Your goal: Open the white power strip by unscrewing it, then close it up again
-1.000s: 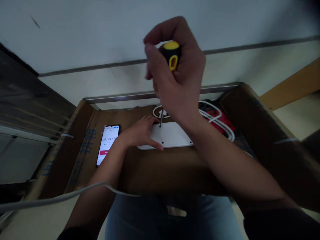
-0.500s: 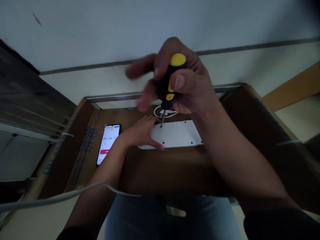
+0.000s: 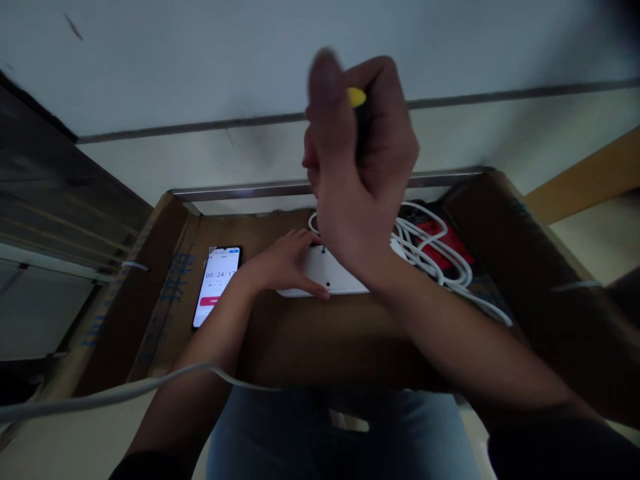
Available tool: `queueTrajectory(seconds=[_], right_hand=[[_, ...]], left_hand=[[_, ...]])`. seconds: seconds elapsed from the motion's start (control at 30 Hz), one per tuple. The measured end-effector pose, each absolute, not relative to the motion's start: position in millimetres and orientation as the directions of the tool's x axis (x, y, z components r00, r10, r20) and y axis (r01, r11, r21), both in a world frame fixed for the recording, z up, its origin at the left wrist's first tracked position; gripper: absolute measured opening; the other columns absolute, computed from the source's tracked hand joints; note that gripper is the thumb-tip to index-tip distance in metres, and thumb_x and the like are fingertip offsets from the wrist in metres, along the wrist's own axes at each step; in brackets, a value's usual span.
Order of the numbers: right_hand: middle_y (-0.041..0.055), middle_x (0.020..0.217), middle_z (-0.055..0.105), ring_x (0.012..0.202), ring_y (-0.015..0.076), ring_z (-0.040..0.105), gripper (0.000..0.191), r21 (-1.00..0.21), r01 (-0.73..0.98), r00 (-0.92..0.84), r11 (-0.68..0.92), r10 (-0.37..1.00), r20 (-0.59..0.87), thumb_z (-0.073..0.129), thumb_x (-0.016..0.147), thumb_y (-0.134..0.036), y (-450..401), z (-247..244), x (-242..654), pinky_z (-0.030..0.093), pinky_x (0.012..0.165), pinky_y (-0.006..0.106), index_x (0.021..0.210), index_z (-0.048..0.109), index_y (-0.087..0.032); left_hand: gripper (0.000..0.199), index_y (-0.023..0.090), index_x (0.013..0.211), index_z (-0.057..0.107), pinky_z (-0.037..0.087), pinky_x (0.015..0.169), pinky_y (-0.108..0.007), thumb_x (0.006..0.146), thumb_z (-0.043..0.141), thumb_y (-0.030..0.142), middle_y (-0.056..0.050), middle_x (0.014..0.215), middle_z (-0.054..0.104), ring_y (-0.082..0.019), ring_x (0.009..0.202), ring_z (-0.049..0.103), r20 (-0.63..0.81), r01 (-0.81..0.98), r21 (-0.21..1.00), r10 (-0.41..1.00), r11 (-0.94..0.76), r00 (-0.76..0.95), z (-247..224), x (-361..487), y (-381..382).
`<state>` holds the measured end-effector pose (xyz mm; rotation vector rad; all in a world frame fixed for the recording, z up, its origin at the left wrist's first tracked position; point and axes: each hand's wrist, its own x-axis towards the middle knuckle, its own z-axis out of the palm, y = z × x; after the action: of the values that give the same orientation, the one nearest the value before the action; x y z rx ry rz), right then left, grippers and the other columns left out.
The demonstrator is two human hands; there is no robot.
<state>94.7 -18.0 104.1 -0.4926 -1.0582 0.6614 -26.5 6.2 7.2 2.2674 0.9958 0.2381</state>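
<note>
Gripping a black-and-yellow screwdriver (image 3: 359, 100) in my right hand (image 3: 360, 167), fingers pressed closed around the handle, I hold the tool above a white plastic panel (image 3: 335, 277) lying on a cardboard box (image 3: 320, 340). My left hand (image 3: 283, 263) rests on the panel, its grip spread flat. Two dark screw points show; the rest lies hidden behind my right hand, so I cannot tell how many are done. A phone timer (image 3: 217, 288) reads 00:24:17 beside the panel, white cable (image 3: 435, 257) looped behind it.
</note>
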Motion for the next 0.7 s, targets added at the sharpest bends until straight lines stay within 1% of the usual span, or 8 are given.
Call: queueTrajectory(seconds=[0.13, 0.23, 0.3, 0.37, 0.43, 0.53, 0.57, 0.7], right_hand=[[-0.0039, 0.069, 0.047, 0.059, 0.0135, 0.043, 0.027, -0.694, -0.250, 0.067, 0.675, 0.727, 0.683, 0.059, 0.102, -0.040, -11.8, 109.4, 117.7, 0.037, 0.060, 0.032, 0.081, 0.050, -0.025], [-0.0021, 0.073, 0.057, 0.068, 0.0155, 0.054, 0.020, -0.656, -0.137, -0.106, 0.742, 0.647, 0.755, 0.063, 0.094, -0.023, -2.4, 113.3, 134.8, 0.044, 0.071, 0.032, 0.077, 0.052, -0.026], [-0.0023, 0.075, 0.059, 0.071, 0.0173, 0.060, 0.026, -0.654, -0.222, -0.099, 0.723, 0.651, 0.753, 0.071, 0.087, -0.024, 3.1, 112.8, 136.2, 0.046, 0.071, 0.034, 0.073, 0.050, -0.028], [-0.0041, 0.074, 0.056, 0.068, 0.0181, 0.064, 0.037, -0.642, -0.360, -0.047, 0.677, 0.674, 0.737, 0.080, 0.079, -0.026, 8.4, 109.0, 131.0, 0.046, 0.062, 0.034, 0.071, 0.043, -0.029], [-0.0070, 0.072, 0.052, 0.051, 0.0133, 0.055, 0.042, -0.631, -0.438, 0.003, 0.641, 0.703, 0.712, 0.080, 0.078, -0.027, 14.5, 103.9, 124.3, 0.036, 0.047, 0.033, 0.072, 0.038, -0.029], [-0.0097, 0.068, 0.045, 0.037, 0.0066, 0.026, 0.045, -0.640, -0.421, 0.044, 0.643, 0.719, 0.693, 0.081, 0.080, -0.038, 25.9, 99.7, 119.6, 0.023, 0.037, 0.033, 0.077, 0.037, -0.028], [-0.0096, 0.066, 0.044, 0.040, 0.0069, 0.026, 0.049, -0.656, -0.390, 0.030, 0.646, 0.721, 0.692, 0.083, 0.078, -0.044, 29.3, 99.9, 119.7, 0.025, 0.037, 0.032, 0.078, 0.037, -0.028], [-0.0061, 0.064, 0.048, 0.060, 0.0138, 0.053, 0.055, -0.774, -0.253, -0.072, 0.580, 0.787, 0.613, 0.080, 0.079, -0.064, 30.5, 105.7, 121.5, 0.048, 0.052, 0.030, 0.080, 0.038, -0.028]], left_hand=[[0.100, 0.020, 0.137, 0.059, 0.042, 0.120, -0.055, 0.058, 0.094, 0.068, -0.017, 0.146, 0.061, -0.041, 0.141, 0.053, -0.128, 0.648, 0.596, 0.740, -0.474, 0.660, 8.7, -24.1, 7.0], [0.098, 0.017, 0.135, 0.058, 0.043, 0.118, -0.054, 0.059, 0.093, 0.068, -0.018, 0.140, 0.063, -0.041, 0.135, 0.056, -0.134, 0.660, 0.549, 0.725, -0.513, 0.676, 10.6, -21.8, 8.0], [0.096, 0.016, 0.134, 0.058, 0.044, 0.117, -0.054, 0.061, 0.092, 0.069, -0.018, 0.140, 0.063, -0.041, 0.133, 0.056, -0.142, 0.666, 0.525, 0.717, -0.530, 0.682, 11.6, -21.0, 8.2], [0.096, 0.016, 0.134, 0.058, 0.044, 0.116, -0.054, 0.061, 0.092, 0.069, -0.018, 0.139, 0.063, -0.041, 0.131, 0.057, -0.156, 0.673, 0.514, 0.714, -0.531, 0.682, 12.0, -20.7, 8.1], [0.096, 0.016, 0.133, 0.058, 0.045, 0.116, -0.053, 0.060, 0.092, 0.069, -0.018, 0.138, 0.063, -0.041, 0.131, 0.057, -0.163, 0.680, 0.509, 0.717, -0.527, 0.678, 12.0, -20.6, 8.0], [0.096, 0.018, 0.133, 0.059, 0.045, 0.115, -0.052, 0.060, 0.092, 0.070, -0.017, 0.137, 0.063, -0.041, 0.131, 0.057, -0.160, 0.684, 0.503, 0.721, -0.528, 0.674, 12.1, -20.3, 8.0], [0.096, 0.018, 0.133, 0.059, 0.045, 0.115, -0.052, 0.060, 0.092, 0.070, -0.017, 0.137, 0.064, -0.041, 0.131, 0.057, -0.162, 0.686, 0.502, 0.722, -0.527, 0.673, 12.3, -20.1, 7.9], [0.095, 0.018, 0.134, 0.059, 0.044, 0.117, -0.053, 0.060, 0.094, 0.067, -0.017, 0.140, 0.063, -0.040, 0.133, 0.057, -0.151, 0.673, 0.532, 0.724, -0.514, 0.673, 12.2, -20.5, 7.1]])
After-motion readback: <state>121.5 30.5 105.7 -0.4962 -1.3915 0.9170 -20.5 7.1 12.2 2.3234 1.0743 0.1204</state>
